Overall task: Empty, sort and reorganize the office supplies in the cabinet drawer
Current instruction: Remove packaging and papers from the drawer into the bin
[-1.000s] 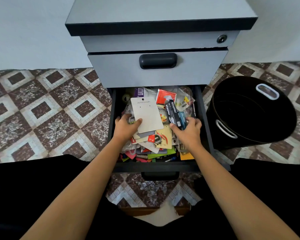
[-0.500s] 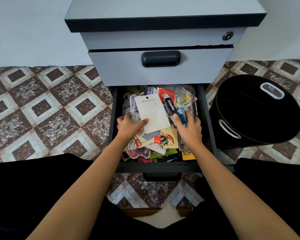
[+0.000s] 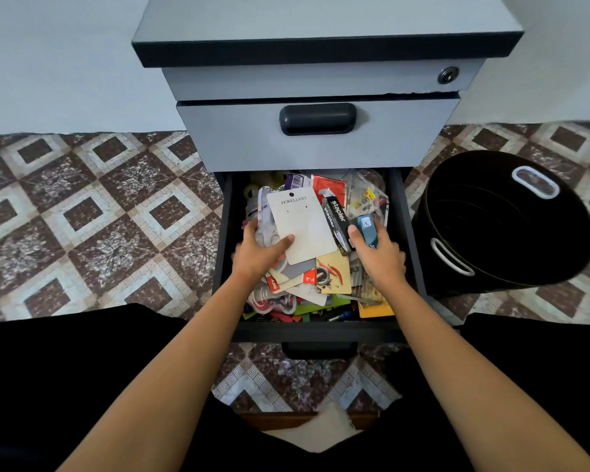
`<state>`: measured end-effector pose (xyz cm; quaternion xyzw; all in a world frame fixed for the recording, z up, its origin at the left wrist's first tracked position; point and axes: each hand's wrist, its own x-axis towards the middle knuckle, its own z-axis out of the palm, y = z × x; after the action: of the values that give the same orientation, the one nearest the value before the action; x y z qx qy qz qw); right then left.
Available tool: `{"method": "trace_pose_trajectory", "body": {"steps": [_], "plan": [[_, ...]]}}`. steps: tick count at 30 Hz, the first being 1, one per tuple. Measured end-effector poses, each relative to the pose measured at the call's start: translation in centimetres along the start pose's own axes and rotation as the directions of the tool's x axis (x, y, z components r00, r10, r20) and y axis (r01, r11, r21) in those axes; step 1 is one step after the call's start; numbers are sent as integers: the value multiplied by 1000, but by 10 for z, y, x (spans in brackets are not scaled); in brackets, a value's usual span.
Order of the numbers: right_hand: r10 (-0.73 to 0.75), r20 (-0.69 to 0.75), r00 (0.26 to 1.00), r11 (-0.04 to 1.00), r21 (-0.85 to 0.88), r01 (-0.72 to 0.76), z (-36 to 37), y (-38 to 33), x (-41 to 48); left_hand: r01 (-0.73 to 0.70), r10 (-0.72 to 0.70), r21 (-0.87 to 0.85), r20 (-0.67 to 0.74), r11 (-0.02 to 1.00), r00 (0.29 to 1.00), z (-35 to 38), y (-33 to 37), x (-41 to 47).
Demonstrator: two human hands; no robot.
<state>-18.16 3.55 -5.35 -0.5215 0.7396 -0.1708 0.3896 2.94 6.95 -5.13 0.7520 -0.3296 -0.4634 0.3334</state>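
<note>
The bottom drawer (image 3: 410, 240) of the grey cabinet (image 3: 321, 22) stands pulled out, packed with cards, plastic packets and small office items. My left hand (image 3: 258, 255) grips a bundle at the pile's left, its thumb pressed on a white card marked JEWELLERY (image 3: 304, 226), clear packets under its fingers. My right hand (image 3: 380, 257) grips the right side of the pile, holding a black stapler box (image 3: 334, 216) and a blue item (image 3: 368, 229). Lower in the drawer lie a yellow card (image 3: 334, 272), red tags and green sheets.
A black round bin (image 3: 511, 226) with white-rimmed handle slots lies tilted on the patterned tile floor, just right of the drawer. The middle drawer (image 3: 317, 137) with its dark handle is closed above the open one. My dark-clothed legs flank the drawer front.
Both hands have slid farther back into the drawer with the stack between them. The white card and stapler box have shifted backward with the hands.
</note>
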Motion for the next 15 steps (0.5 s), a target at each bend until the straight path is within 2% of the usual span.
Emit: {"method": "trace_pose_trajectory", "body": {"steps": [5,7,11,15], "plan": [[-25,40,999,983,181,17,-5,-1,-1,6,-6,21,-7,1000,1000,-2,3,1],[-44,40,998,977,212,35,-6,1,0,-8,9,31,-5,999,1000,-3,1,3],[-53,34,998,957,287,41,-3,3,3,-12,16,-65,55,998,998,-5,0,2],[-82,10,997,924,375,73,-5,6,8,-26,29,-49,71,998,997,-6,0,3]]}}
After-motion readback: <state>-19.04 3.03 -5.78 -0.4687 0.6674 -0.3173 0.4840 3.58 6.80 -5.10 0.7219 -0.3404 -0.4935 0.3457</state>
